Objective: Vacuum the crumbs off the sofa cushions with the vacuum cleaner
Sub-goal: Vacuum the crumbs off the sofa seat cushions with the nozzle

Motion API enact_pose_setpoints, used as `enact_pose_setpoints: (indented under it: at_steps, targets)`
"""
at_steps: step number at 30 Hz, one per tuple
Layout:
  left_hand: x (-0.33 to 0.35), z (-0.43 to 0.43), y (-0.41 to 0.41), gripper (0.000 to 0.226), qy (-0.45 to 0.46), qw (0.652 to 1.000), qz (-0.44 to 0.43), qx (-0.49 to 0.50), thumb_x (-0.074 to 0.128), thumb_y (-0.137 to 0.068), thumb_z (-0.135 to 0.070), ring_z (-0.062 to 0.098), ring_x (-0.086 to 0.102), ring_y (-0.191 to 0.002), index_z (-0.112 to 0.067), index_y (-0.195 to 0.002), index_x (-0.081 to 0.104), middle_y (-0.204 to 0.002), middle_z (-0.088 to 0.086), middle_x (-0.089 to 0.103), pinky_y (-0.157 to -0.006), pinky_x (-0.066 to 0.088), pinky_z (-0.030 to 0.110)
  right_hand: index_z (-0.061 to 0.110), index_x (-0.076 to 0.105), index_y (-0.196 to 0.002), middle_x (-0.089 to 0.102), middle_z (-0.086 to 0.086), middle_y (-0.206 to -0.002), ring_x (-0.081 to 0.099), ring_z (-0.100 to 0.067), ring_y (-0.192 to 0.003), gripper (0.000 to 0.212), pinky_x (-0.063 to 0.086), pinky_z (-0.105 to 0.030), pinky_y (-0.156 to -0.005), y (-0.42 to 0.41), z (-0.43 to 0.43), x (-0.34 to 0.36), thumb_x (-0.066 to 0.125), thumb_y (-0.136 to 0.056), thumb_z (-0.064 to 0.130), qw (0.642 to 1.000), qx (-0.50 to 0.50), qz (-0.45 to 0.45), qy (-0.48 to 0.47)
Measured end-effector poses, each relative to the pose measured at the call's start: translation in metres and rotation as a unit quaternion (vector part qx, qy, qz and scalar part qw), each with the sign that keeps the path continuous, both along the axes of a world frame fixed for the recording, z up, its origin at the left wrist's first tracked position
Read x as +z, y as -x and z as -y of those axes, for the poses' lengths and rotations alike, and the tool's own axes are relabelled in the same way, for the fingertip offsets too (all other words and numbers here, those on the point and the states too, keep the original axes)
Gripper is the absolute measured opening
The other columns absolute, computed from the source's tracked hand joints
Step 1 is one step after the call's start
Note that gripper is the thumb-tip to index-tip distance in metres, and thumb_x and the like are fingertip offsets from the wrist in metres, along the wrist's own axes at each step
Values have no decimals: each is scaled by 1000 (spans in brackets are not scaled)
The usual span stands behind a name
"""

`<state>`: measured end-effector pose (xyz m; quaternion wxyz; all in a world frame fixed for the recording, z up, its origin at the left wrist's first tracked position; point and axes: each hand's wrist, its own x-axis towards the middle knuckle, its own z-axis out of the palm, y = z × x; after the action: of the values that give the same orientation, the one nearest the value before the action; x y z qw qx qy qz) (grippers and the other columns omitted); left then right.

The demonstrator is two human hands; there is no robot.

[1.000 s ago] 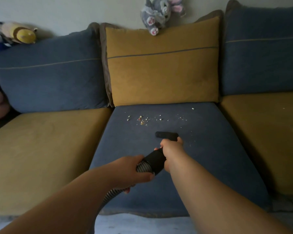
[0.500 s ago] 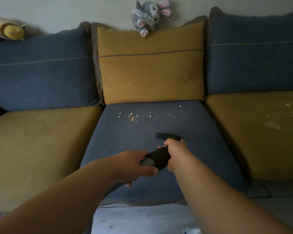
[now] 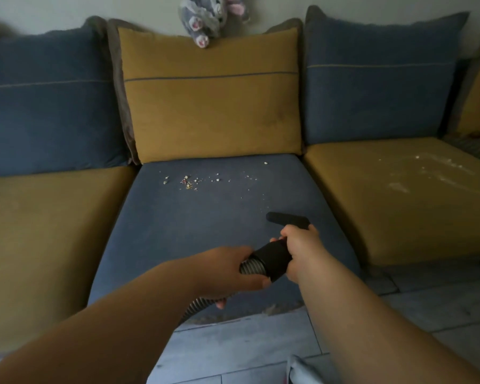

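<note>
The black vacuum nozzle (image 3: 287,219) lies flat on the right part of the blue seat cushion (image 3: 178,231). My right hand (image 3: 302,249) grips the black tube just behind the nozzle. Behind it, my left hand (image 3: 227,270) holds the ribbed grey hose (image 3: 251,267), which drops off the cushion's front edge. A trail of small pale crumbs (image 3: 189,182) lies near the back of the blue cushion, far left of the nozzle. More white crumbs and dust (image 3: 424,169) are scattered over the mustard seat cushion (image 3: 385,206) on the right.
Mustard (image 3: 211,95) and blue (image 3: 377,79) back cushions stand behind the seats. A grey plush rabbit (image 3: 205,18) sits on top of the mustard one. Another mustard seat cushion (image 3: 45,231) is at the left. Grey tiled floor (image 3: 247,347) runs along the sofa's front.
My view has swung to the right, bringing more of the right mustard cushion in. The nozzle and both hands have shifted right on the blue cushion, farther from the crumb trail.
</note>
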<state>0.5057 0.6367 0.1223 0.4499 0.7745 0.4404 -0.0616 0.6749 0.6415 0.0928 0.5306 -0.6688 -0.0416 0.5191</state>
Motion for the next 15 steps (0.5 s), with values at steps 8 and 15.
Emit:
enact_pose_setpoints:
  at_steps: [8, 15]
  targets:
    - [-7, -11, -7, 36, -15, 1000, 1, 8, 63, -88, -52, 11, 62, -49, -30, -112, 49, -80, 2, 60, -55, 58, 25, 33, 21, -151, 61, -19, -109, 64, -26, -72, 75, 52, -42, -58, -5, -13, 6, 52, -92, -1, 1000, 9, 15, 14]
    - [-9, -13, 15, 41, -5, 999, -8, 47, 64, -86, -54, 11, 63, -51, -29, -115, 49, -80, 5, 61, -55, 57, 25, 39, 17, -151, 60, -17, -112, 61, -21, -62, 76, 52, -41, -57, 20, -23, 9, 51, -94, 2, 999, 32, 10, 23]
